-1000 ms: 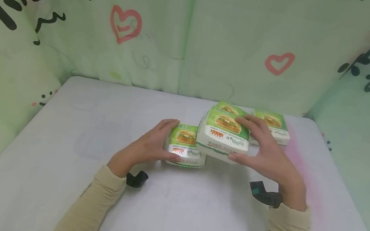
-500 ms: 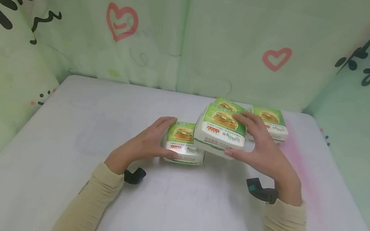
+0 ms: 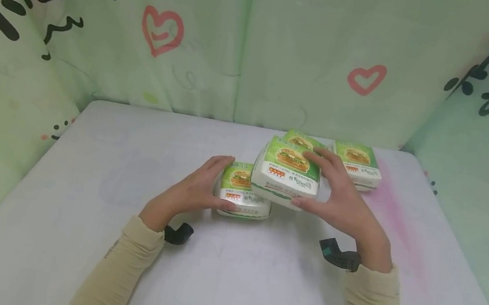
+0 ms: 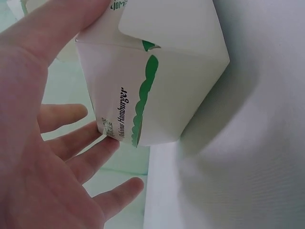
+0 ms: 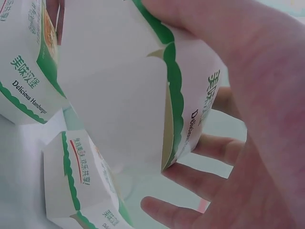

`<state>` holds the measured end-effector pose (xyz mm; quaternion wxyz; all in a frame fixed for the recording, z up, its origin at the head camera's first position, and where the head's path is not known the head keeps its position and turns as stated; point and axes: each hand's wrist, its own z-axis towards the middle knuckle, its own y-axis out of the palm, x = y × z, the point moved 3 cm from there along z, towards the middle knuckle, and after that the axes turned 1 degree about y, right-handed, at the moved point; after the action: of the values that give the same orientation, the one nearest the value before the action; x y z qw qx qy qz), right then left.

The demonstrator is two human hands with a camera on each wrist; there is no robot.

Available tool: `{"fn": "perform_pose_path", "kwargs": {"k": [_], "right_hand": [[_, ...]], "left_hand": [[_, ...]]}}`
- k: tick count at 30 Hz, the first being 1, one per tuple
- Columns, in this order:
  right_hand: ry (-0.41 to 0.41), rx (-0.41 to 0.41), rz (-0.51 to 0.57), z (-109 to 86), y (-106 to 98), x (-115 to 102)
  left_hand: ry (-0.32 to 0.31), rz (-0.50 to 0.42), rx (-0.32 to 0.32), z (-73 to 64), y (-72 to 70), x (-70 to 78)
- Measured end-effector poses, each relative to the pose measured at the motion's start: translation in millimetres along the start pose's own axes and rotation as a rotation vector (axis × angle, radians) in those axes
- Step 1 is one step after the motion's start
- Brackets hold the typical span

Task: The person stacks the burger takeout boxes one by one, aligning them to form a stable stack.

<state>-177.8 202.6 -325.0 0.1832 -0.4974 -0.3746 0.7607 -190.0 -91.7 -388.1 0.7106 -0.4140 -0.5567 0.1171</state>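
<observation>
My left hand (image 3: pixel 193 187) holds a green-and-white hamburger box (image 3: pixel 241 210) by its left side, thumb at the front and fingers toward the back. That box stands on the table, its white wall (image 4: pixel 119 95) marked with a scalloped green stripe in the left wrist view. A second hamburger box (image 3: pixel 286 176) is pinched in my right hand (image 3: pixel 344 202), tilted and raised above the table. It overlaps the right part of the first box in the head view. From the right wrist, its plain white underside (image 5: pixel 114 81) shows, with the thumb on the front edge.
Behind the raised box stands a third hamburger box (image 3: pixel 304 139), mostly hidden. Another hamburger box (image 3: pixel 359 163) sits at the back right of the white table (image 3: pixel 228 274). Green curtains (image 3: pixel 288 34) surround the table's back and sides.
My right hand has shifted slightly left with its hamburger box, which now covers more of the left one. The left hand keeps its hold and stays in place.
</observation>
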Motion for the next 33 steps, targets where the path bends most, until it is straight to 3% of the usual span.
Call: {"fn": "perform_pose_path", "kwargs": {"k": [13, 22, 33], "right_hand": [[-0.045, -0.018, 0.063, 10.9, 10.0, -10.3], [-0.111, -0.039, 0.025, 24.0, 20.3, -13.2], [-0.141, -0.042, 0.007, 28.0, 34.0, -13.9]], "left_hand": [[-0.049, -0.027, -0.032, -3.2, 3.5, -7.7], [-0.053, -0.020, -0.002, -4.3, -10.5, -8.1], [-0.067, -0.055, -0.025, -5.2, -11.1, -7.8]]}}
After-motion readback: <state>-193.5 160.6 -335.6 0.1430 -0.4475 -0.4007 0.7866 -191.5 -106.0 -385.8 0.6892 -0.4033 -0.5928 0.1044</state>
